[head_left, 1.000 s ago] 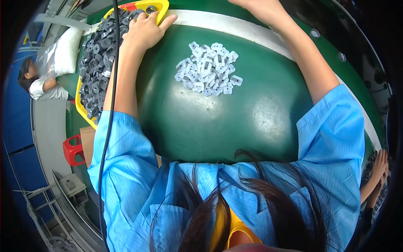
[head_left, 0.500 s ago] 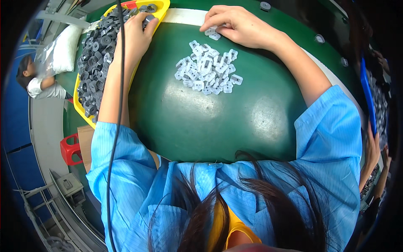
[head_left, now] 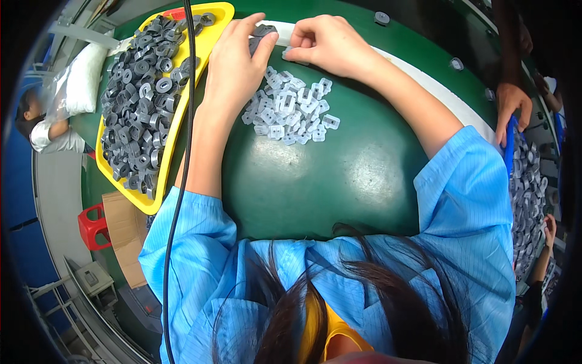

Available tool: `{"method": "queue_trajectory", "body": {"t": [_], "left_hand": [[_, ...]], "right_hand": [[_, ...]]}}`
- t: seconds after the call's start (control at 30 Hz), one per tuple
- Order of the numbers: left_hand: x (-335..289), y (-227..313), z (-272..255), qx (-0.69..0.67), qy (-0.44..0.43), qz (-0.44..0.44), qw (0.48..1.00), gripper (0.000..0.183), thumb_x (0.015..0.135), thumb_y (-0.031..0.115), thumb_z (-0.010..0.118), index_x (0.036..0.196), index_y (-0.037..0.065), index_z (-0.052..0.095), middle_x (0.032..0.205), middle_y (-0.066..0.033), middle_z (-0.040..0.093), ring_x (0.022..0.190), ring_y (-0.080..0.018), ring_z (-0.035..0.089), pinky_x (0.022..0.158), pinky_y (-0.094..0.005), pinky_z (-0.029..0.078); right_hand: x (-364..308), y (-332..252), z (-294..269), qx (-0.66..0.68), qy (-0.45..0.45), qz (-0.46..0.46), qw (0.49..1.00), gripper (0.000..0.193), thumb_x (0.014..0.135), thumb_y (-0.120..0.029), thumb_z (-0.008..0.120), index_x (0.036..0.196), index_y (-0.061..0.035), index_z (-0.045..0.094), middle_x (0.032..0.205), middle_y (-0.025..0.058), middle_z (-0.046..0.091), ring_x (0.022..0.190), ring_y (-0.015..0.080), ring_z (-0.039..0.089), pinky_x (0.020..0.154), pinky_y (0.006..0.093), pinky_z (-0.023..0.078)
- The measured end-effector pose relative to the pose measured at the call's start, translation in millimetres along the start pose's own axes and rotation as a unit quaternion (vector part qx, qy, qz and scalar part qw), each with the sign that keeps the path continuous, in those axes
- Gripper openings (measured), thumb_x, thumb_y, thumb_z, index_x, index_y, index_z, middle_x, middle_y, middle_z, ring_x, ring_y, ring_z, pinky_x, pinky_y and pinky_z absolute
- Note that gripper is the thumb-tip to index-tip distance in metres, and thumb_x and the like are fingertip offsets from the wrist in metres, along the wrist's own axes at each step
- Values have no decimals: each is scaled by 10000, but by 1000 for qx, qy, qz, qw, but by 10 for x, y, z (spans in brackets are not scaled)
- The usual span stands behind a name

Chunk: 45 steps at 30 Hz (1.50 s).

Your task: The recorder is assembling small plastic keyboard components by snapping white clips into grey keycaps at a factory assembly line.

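My left hand (head_left: pixel 233 64) has its fingers curled around dark grey plastic parts (head_left: pixel 264 30), at the far side of the green table. Close by on its right, my right hand (head_left: pixel 333 45) is closed in a pinch, with a small translucent white plastic piece (head_left: pixel 286 53) just showing at its fingertips. Nearer to me lies a loose pile of translucent white plastic pieces (head_left: pixel 285 103), each with small openings. A yellow tray (head_left: pixel 177 124) full of ring-shaped grey parts (head_left: pixel 144 65) stands to the left of my left forearm.
A black cable (head_left: pixel 191 91) hangs down across the view. A white bag (head_left: pixel 85 79) sits beyond the tray, near another person. At right, a co-worker's hand (head_left: pixel 514 106) touches a blue tray (head_left: pixel 509 148) of grey parts. A red stool (head_left: pixel 93 227) and cardboard (head_left: pixel 124 239) are at lower left.
My left hand has moved right, out of the yellow tray, with grey parts in it, and is now next to my right hand. A co-worker's hand has come to the blue tray.
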State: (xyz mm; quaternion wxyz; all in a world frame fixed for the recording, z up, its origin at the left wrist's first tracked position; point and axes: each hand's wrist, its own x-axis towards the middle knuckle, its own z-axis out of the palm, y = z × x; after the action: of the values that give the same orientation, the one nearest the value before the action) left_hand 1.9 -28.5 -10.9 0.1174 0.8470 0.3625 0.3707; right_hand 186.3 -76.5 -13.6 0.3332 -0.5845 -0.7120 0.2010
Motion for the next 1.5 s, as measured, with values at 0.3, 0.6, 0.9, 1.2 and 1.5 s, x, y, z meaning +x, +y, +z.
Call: {"method": "queue_trajectory", "body": {"t": [0.3,0.6,0.9,1.2,1.5], "left_hand": [[-33,80,-7,-110,-10,-14,994,346,807,175,761,1123,60,679,940,-76,680,832,-131,603,771,-265,485],[-90,3,26,-95,-5,-61,994,342,809,101,745,1095,4,584,907,-132,674,839,-201,664,756,-308,511],[-74,187,160,-70,48,-10,996,343,795,110,763,1049,-8,566,930,-148,664,875,-258,670,811,-345,516],[-49,221,173,-64,2,80,995,296,817,86,731,1055,2,577,919,-172,646,889,-297,662,783,-350,512],[-88,160,128,-91,-49,33,994,276,907,53,653,1141,-42,542,1088,-148,615,1016,-217,591,915,-315,450]], "right_hand": [[34,154,-251,-107,14,-66,992,218,799,-188,673,958,-42,697,887,127,662,874,282,644,771,384,511],[-5,-73,-166,-243,-61,-73,965,160,766,-83,667,907,-15,697,846,138,669,811,330,657,741,402,537],[39,-81,-98,192,73,88,975,207,775,-247,790,858,-63,745,661,-28,587,600,66,499,556,243,400],[-7,114,-206,176,62,17,982,291,733,-233,816,914,-22,731,769,24,671,736,82,601,623,250,485],[86,74,-179,358,-43,119,925,149,713,-106,779,788,12,727,729,74,694,626,116,660,583,243,541]]}}
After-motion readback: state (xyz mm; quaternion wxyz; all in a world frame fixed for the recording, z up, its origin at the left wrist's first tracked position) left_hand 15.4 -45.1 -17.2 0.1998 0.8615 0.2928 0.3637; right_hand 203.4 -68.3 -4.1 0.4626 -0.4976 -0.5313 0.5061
